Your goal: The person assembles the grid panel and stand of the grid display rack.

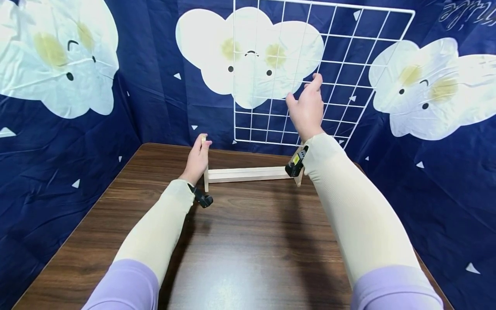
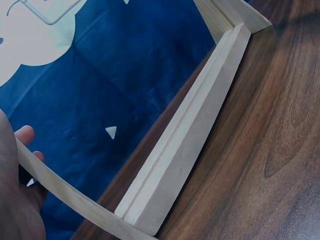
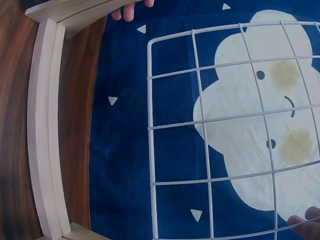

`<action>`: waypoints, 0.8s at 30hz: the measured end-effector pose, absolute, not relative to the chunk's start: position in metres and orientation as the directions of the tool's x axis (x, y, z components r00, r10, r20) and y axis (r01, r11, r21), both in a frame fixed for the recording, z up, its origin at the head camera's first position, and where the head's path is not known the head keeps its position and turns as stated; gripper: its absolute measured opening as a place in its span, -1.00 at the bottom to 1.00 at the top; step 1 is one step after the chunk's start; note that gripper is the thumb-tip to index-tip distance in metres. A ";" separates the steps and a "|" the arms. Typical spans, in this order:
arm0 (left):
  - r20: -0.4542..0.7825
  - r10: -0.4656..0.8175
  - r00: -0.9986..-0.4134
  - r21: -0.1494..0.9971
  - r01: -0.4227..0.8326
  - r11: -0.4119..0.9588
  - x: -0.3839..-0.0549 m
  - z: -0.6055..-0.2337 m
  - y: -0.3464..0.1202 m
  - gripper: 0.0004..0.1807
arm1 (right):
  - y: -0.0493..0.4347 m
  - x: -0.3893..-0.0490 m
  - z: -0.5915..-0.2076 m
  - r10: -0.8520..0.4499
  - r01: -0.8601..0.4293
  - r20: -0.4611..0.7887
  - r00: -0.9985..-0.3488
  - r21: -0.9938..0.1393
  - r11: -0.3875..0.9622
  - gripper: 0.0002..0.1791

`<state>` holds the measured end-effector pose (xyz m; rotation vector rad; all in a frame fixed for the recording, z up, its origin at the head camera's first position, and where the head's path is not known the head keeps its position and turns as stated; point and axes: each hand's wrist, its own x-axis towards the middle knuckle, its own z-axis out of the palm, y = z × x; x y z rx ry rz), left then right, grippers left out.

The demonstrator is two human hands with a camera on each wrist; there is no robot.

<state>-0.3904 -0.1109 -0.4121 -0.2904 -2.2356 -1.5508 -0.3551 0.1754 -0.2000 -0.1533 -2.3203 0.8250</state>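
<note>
A pale wooden stand has a grooved crossbar (image 1: 248, 174) low over the table, joined to a left upright (image 1: 206, 181) and a right upright (image 1: 298, 180). My left hand (image 1: 196, 160) grips the top of the left upright, thumb on one side and fingers on the other. A white wire grid panel (image 1: 343, 63) is held up behind and above the stand by my right hand (image 1: 308, 107). In the right wrist view its fingertips (image 3: 307, 227) curl at a wire near the lower right. My right wrist and its camera partly hide the right upright in the head view.
The stand sits toward the back of a dark wood-grain table (image 1: 232, 232). Dark blue cloth (image 1: 162, 120) with white clouds and small triangles hangs around the back and sides, close behind the grid.
</note>
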 end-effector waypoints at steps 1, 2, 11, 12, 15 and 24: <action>0.434 -0.053 -0.900 0.848 0.387 0.362 -0.390 -0.412 -0.111 -0.43 | 0.175 -0.355 -0.199 0.314 -0.101 0.547 -0.776 -0.600 0.794 -0.13; 0.433 -0.048 -0.900 0.848 0.389 0.361 -0.390 -0.413 -0.111 -0.43 | 0.174 -0.355 -0.199 0.316 -0.102 0.547 -0.775 -0.601 0.792 -0.13; 0.441 -0.035 -0.897 0.842 0.400 0.360 -0.391 -0.415 -0.108 -0.43 | 0.168 -0.354 -0.194 0.302 -0.105 0.571 -0.764 -0.572 0.814 -0.13; 0.440 -0.034 -0.897 0.843 0.400 0.360 -0.391 -0.415 -0.108 -0.43 | 0.167 -0.354 -0.194 0.301 -0.106 0.574 -0.762 -0.569 0.816 -0.13; 0.439 -0.031 -0.898 0.844 0.400 0.358 -0.391 -0.415 -0.106 -0.44 | 0.164 -0.354 -0.193 0.297 -0.113 0.576 -0.762 -0.569 0.815 -0.14; 0.446 -0.028 -0.895 0.843 0.409 0.348 -0.387 -0.414 -0.102 -0.46 | 0.156 -0.354 -0.189 0.292 -0.124 0.564 -0.773 -0.585 0.801 -0.13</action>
